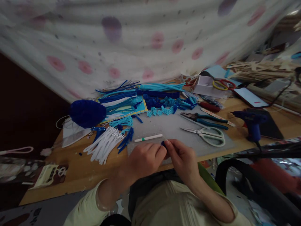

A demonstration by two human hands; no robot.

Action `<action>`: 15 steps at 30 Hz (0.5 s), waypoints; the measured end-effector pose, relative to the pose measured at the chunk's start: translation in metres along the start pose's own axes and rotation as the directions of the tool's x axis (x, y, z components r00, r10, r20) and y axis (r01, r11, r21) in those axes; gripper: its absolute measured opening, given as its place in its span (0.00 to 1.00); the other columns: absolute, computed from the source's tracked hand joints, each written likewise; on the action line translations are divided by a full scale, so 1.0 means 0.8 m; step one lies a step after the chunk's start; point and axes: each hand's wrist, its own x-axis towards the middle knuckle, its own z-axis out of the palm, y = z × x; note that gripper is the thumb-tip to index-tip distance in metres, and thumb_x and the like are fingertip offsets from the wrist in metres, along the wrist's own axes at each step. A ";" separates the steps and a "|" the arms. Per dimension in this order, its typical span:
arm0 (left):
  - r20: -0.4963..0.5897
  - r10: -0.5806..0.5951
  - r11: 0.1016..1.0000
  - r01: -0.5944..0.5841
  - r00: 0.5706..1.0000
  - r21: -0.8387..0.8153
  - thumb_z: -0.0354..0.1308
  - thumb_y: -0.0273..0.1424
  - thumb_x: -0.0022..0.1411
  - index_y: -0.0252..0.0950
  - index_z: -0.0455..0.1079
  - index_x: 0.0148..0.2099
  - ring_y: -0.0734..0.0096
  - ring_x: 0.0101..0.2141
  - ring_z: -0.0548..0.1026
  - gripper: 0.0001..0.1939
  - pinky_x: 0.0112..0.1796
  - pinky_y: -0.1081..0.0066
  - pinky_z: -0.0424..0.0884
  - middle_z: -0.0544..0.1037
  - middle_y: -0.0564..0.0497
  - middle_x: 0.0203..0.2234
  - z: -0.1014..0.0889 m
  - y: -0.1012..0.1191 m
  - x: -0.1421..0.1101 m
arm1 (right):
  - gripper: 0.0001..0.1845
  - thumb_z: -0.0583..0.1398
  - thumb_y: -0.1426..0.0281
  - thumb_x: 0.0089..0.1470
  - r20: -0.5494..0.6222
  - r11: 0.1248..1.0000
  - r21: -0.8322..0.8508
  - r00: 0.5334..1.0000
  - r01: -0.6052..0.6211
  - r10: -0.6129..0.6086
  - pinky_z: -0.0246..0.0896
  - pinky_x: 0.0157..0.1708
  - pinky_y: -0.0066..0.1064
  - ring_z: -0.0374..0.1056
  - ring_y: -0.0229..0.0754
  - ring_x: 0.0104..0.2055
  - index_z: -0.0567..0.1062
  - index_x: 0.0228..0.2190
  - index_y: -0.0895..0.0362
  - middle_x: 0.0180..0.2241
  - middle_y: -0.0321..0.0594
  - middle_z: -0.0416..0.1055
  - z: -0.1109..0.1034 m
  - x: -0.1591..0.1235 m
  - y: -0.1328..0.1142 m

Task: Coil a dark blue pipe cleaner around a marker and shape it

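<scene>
My left hand (144, 159) and my right hand (182, 157) meet at the near edge of a grey mat (171, 128), fingers pinched together on a small dark blue piece (164, 143) held between them. A white pen with a green band (148, 137) lies just beyond my left hand. Blue and turquoise pipe cleaners (131, 94) and small turquoise flower shapes (162, 110) are piled at the back of the mat. A dark blue pompom (87, 113) sits at the left, with a bundle of white pearl-tipped stems (104, 142) in front of it.
White-handled scissors (208, 134) and teal-handled pliers (204, 118) lie right of my hands. A blue glue gun (252, 122) stands at the right. A white box with scissors (211, 85), a phone (250, 97) and a spotted cloth (131, 40) are behind.
</scene>
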 end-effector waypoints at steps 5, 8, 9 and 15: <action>0.084 -0.340 0.753 0.324 0.937 -0.573 0.46 0.29 0.68 0.37 0.62 0.27 0.76 0.21 0.67 0.16 0.26 0.74 0.60 0.69 0.55 0.19 0.006 0.004 -0.001 | 0.17 0.58 0.57 0.58 -0.044 0.995 0.098 0.999 -0.024 0.029 0.66 0.22 0.26 0.70 0.38 0.20 0.75 0.27 0.56 0.17 0.35 0.71 -0.002 0.001 -0.012; 0.276 -0.542 0.295 0.487 0.794 -0.822 0.48 0.35 0.68 0.38 0.61 0.26 0.78 0.18 0.61 0.16 0.21 0.76 0.57 0.65 0.58 0.16 0.020 0.018 -0.002 | 0.16 0.60 0.58 0.57 -0.044 0.987 0.155 0.998 -0.041 0.049 0.66 0.21 0.26 0.69 0.37 0.18 0.74 0.24 0.56 0.16 0.35 0.71 -0.002 0.000 -0.018; 0.350 -0.576 0.123 0.502 0.739 -0.856 0.48 0.37 0.67 0.38 0.60 0.26 0.79 0.16 0.58 0.17 0.19 0.77 0.55 0.63 0.59 0.15 0.026 0.024 -0.003 | 0.16 0.61 0.58 0.56 -0.050 0.985 0.170 0.997 -0.044 0.053 0.66 0.21 0.25 0.68 0.37 0.18 0.74 0.24 0.56 0.16 0.35 0.71 -0.002 -0.001 -0.018; 0.327 -0.643 0.095 0.495 0.693 -0.864 0.48 0.38 0.68 0.37 0.62 0.28 0.77 0.18 0.62 0.17 0.21 0.76 0.60 0.64 0.57 0.17 0.037 0.036 -0.007 | 0.18 0.61 0.57 0.55 0.018 0.960 0.265 0.996 -0.091 0.089 0.64 0.21 0.24 0.66 0.35 0.18 0.73 0.24 0.57 0.16 0.35 0.70 -0.008 0.001 -0.013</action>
